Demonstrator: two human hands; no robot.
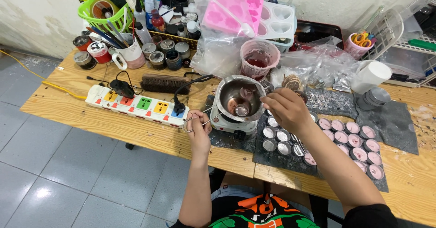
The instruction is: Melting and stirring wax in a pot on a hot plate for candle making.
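Two grips: left hand (200,130) clenched on thin wire handle (202,121); right hand (287,110), state unclear, beside round steel melting pot (239,98); tilting risks spillage.

A long wooden table (91,114) is standing on a grey tiled floor (68,178). A white power strip with coloured sockets (136,105), a dark bristle brush (164,83) and dark grey mats (399,123) are lying directly on it. A small white hotplate (231,125) is sitting near the front edge.
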